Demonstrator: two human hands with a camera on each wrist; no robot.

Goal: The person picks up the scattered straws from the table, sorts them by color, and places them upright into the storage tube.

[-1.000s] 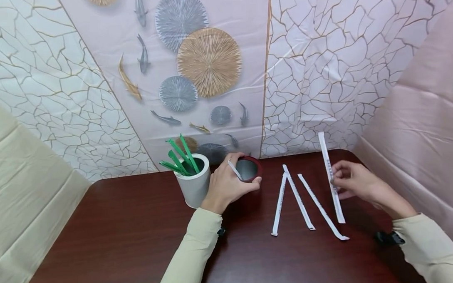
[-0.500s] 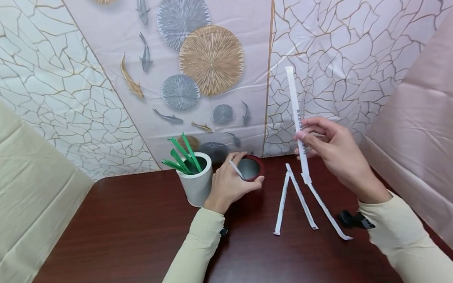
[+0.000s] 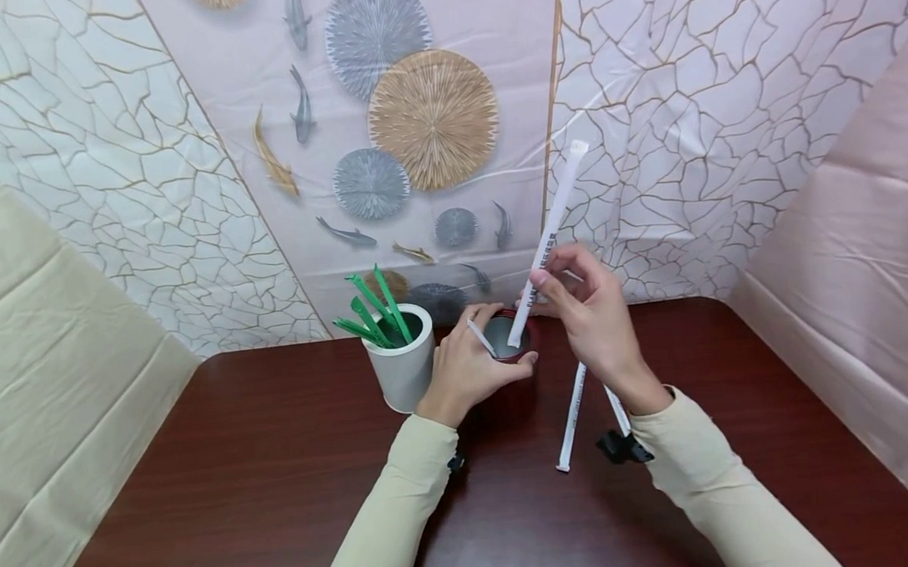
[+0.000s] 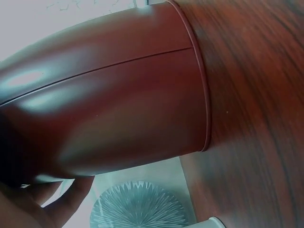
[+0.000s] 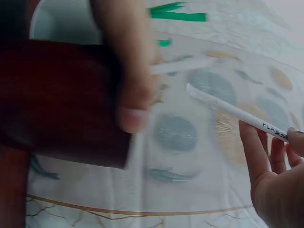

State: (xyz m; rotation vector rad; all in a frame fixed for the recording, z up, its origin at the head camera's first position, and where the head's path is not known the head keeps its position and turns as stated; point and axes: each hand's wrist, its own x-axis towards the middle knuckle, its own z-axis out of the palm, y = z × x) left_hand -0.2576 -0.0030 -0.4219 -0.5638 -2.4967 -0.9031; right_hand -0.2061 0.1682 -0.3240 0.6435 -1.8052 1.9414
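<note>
Fabric (image 3: 627, 85) printed with gold-brown crack lines, fish and rayed discs hangs behind the bench (image 3: 243, 474), whose top is dark, reddish and wood-grained. Plain pale cloth (image 3: 45, 398) stands at the left side. Two cream sleeves (image 3: 390, 498) reach in from the near edge. Toward the far edge, two cups stand upright and close together: a glossy dark red cup (image 4: 109, 104) and, to its left, a white cup (image 3: 407, 377) with a pale rim.

The left hand (image 3: 468, 365) grips the red cup near its mouth, fingers curled round the far side and thumb along the near rim. The right hand (image 3: 596, 324) is raised to the right of that cup, its fingers and thumb pinching a white straw (image 3: 560, 213) around its middle. That straw tilts, top end away to the right; its lower end sits above the red cup's mouth, apart from the rim in the right wrist view. One more white straw (image 3: 574, 417) lies on the bench, and another (image 3: 618, 410) shows partly from under the right wrist. Several green sticks (image 3: 367, 318) lean in the white cup. A short white piece (image 3: 482, 338) pokes up beside the left hand's fingers. Small dark lettering runs along the pinched straw.
</note>
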